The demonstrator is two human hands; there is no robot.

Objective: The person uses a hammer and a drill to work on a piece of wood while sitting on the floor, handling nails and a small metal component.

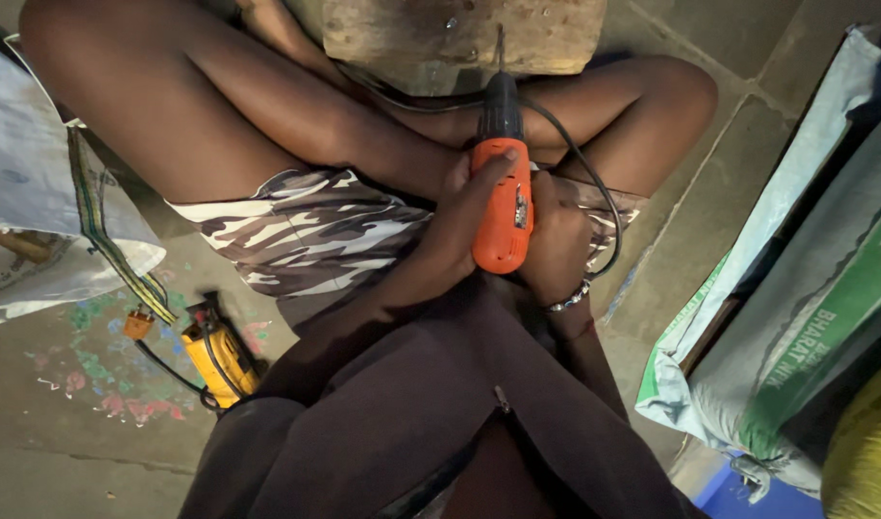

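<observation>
Clearly both hands, left hand [459, 231] and right hand [556, 240], have fingers clamped round the orange drill [503, 192] at frame centre; its bit meets the wooden block [459, 34] between bare legs, so a slip could injure them.

Head view, steeply down, close

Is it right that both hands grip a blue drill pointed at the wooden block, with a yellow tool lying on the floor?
Not quite: the drill is orange, not blue, as the head view shows. Both the left hand and right hand grip it, pointed at the wooden block, with the yellow tool on the floor.
</observation>
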